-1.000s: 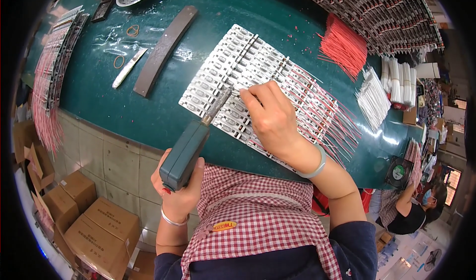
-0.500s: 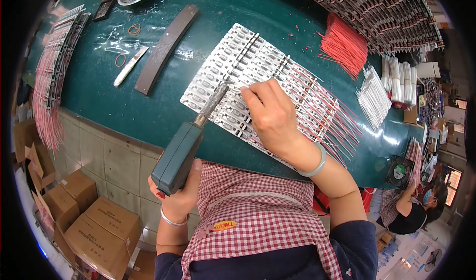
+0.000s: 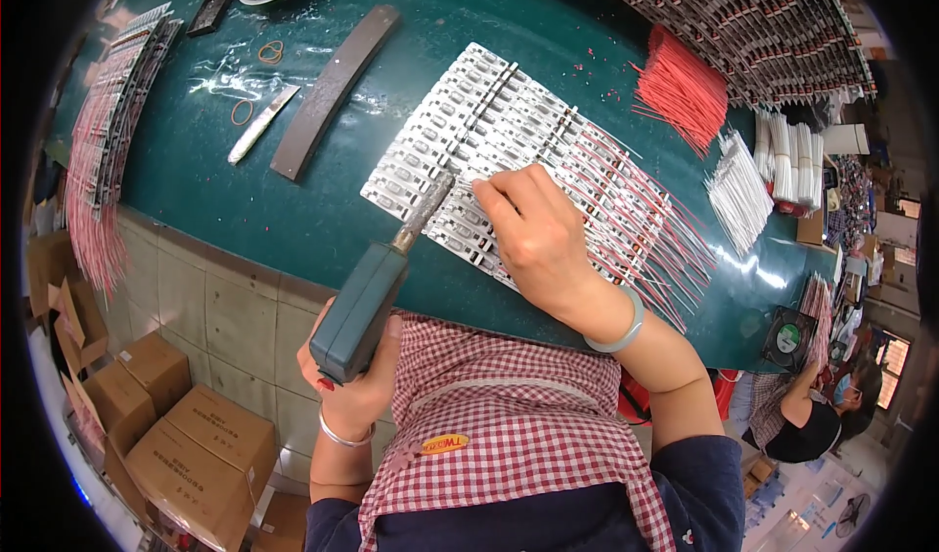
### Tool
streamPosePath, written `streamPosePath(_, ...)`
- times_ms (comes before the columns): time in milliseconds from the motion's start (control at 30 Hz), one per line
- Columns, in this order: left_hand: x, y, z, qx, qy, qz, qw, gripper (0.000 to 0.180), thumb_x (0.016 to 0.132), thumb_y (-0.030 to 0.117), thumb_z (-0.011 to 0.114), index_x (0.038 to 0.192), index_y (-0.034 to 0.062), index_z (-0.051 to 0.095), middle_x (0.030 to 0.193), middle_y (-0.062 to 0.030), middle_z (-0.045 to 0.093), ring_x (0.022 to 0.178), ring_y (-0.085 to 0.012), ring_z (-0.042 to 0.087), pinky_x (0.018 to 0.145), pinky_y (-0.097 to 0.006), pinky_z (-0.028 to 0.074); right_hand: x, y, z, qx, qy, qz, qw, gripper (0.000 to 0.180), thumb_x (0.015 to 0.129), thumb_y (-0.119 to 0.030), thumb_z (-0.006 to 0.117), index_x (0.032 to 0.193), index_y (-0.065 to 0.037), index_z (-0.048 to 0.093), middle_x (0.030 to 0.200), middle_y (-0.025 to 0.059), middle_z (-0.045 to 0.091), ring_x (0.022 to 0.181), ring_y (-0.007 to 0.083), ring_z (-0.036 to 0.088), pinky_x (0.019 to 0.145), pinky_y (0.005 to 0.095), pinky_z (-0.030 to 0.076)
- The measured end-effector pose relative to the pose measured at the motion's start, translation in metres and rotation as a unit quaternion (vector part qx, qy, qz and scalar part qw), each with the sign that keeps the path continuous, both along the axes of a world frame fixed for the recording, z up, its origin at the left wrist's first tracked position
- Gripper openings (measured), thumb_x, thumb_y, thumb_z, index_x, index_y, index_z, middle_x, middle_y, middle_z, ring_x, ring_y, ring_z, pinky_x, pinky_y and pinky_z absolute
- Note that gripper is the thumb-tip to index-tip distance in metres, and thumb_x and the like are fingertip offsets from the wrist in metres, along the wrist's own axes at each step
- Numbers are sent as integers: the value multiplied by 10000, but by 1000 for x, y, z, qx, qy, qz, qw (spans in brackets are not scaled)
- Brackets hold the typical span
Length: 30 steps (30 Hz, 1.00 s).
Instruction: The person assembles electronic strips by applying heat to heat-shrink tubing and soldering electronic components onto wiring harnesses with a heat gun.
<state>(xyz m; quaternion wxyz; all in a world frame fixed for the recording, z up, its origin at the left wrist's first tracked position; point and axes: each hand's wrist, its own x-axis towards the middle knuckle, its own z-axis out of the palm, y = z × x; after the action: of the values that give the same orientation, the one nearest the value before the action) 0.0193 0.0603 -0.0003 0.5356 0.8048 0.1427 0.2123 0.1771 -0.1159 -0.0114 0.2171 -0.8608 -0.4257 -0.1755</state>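
My left hand is wrapped round a green pistol-shaped soldering iron. Its thick metal tip points up and away, over a panel of white plastic parts laid in rows on the table. Just right of the tip, my right hand is closed in a pinch low over the panel; whatever its fingertips hold is too small to name. Thin red and white wires trail off the panel's right side, running partly behind my right wrist.
A dark bar, a white-handled knife and rubber bands lie left on the green table. Bundles of red wires and white wires lie right. Stacked panels stand behind; another person sits far right.
The panel has shifted very slightly to the right. My left hand and the soldering iron have moved a little to the right; my right hand stays almost in place, still pinched.
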Motion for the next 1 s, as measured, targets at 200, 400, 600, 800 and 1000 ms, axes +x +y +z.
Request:
streamPosePath(200, 0, -2, 4, -30, 21, -3, 999, 181, 762, -60, 742, 933, -59, 683, 843, -98, 663, 678, -160, 621, 622, -256, 489, -1, 1, 0, -4, 2, 1, 1000, 305, 689, -30, 628, 980, 52, 666, 868, 91, 566, 803, 228, 561, 627, 314, 502)
streamPosePath(400, 3, 0, 4, -3, 22, -13, 1000, 168, 762, -53, 744, 916, -55, 675, 821, -88, 643, 657, -149, 596, 600, -255, 470, -1, 3, 0, -2, -1, 5, 1000, 293, 684, -24, 626, 962, 60, 666, 856, 95, 560, 798, 233, 557, 620, 317, 499)
streamPosePath(600, -6, 1, -1, 2, 26, 8, 1000, 171, 767, -8, 761, 924, -38, 700, 823, -91, 683, 664, -160, 646, 600, -264, 505, -1, 3, -1, -5, -5, 3, 1000, 286, 687, -23, 625, 957, 63, 665, 844, 98, 551, 797, 234, 556, 616, 318, 498)
streamPosePath(800, -15, 2, -1, -32, 46, 34, 998, 224, 779, 32, 784, 985, -32, 721, 882, -116, 729, 712, -174, 701, 639, -263, 538, -1, 3, -2, -3, -14, 2, 1000, 284, 690, -24, 627, 959, 61, 664, 856, 97, 560, 803, 234, 561, 619, 317, 500)
streamPosePath(1000, -18, 3, -3, -27, 37, 24, 999, 239, 770, 11, 783, 992, -44, 714, 907, -133, 726, 747, -190, 709, 669, -266, 541, -9, 3, 3, 4, -10, 11, 1000, 295, 688, -28, 638, 972, 49, 664, 862, 86, 563, 806, 229, 561, 615, 318, 500)
